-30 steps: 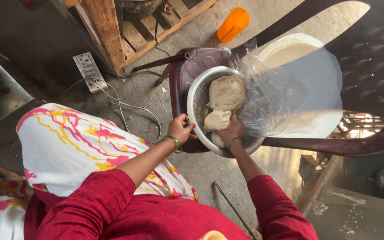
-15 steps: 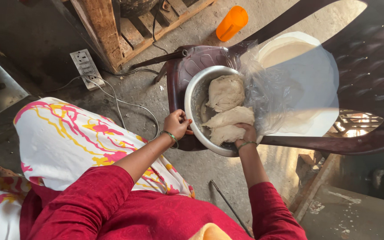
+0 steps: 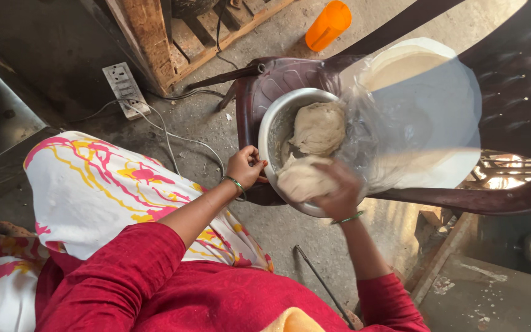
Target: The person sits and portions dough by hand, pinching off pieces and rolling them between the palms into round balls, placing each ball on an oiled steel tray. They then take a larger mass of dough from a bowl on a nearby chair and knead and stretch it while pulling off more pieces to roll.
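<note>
A steel bowl point(image 3: 271, 126) rests on the seat of a dark maroon plastic chair point(image 3: 517, 74). A large pale dough ball point(image 3: 319, 126) lies inside it. My right hand point(image 3: 342, 190) lifts a smaller dough lump point(image 3: 299, 180) over the bowl's near rim. My left hand point(image 3: 245, 167) grips the bowl's left rim with closed fingers. Both wrists wear green bangles. Red sleeves cover my arms.
A clear plastic sheet point(image 3: 425, 117) lies over a round white tray right of the bowl. An orange cup point(image 3: 328, 24) lies on the concrete floor. A white power strip point(image 3: 124, 88) with cables sits by a wooden pallet point(image 3: 185, 31). Floral cloth point(image 3: 93, 190) covers my lap.
My right hand has pulled a dough lump up and toward the bowl's near rim. The left hand stays on the rim. The camera has come closer.
</note>
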The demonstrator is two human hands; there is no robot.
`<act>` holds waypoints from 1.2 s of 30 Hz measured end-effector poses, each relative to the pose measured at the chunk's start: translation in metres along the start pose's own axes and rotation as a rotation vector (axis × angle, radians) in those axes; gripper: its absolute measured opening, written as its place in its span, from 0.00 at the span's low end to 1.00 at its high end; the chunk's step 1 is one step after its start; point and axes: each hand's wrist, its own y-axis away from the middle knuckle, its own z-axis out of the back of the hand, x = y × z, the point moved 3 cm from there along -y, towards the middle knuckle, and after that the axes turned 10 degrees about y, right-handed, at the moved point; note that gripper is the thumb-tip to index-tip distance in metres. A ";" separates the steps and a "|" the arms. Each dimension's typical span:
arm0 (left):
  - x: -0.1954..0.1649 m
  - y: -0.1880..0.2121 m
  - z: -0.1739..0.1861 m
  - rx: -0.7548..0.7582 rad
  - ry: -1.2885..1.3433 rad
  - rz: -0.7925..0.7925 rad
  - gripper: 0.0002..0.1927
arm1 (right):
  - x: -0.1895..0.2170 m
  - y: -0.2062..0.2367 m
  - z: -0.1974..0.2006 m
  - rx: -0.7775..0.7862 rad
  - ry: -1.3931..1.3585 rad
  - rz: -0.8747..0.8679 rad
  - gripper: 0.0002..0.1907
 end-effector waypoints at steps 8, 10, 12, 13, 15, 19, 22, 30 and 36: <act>-0.011 0.004 -0.007 0.027 -0.118 -0.014 0.10 | 0.007 -0.071 0.103 -0.364 -0.831 -0.203 0.24; -0.025 0.012 -0.008 -0.054 -0.285 -0.081 0.14 | 0.031 -0.078 0.114 -0.365 -0.823 -0.224 0.28; -0.048 0.024 -0.014 -0.059 -0.470 -0.347 0.21 | 0.054 -0.086 0.108 -0.323 -0.793 -0.190 0.33; -0.060 0.030 -0.017 -0.059 -0.565 -0.482 0.24 | 0.065 -0.090 0.102 -0.285 -0.769 -0.148 0.35; -0.072 0.039 -0.022 -0.078 -0.228 -0.357 0.22 | 0.087 -0.098 0.086 -0.258 -0.471 -0.072 0.37; -0.084 0.059 -0.017 0.056 0.799 0.262 0.39 | 0.145 -0.112 0.045 -0.118 -0.060 -0.027 0.38; -0.116 0.074 0.000 0.594 1.191 0.048 0.38 | 0.199 -0.104 0.014 0.241 0.089 0.059 0.41; -0.137 0.098 0.056 0.332 0.979 0.033 0.45 | 0.154 -0.109 0.046 0.378 0.452 0.282 0.27; -0.153 0.119 0.083 0.349 0.915 -0.114 0.48 | -0.031 -0.160 0.086 -0.041 0.515 -0.258 0.22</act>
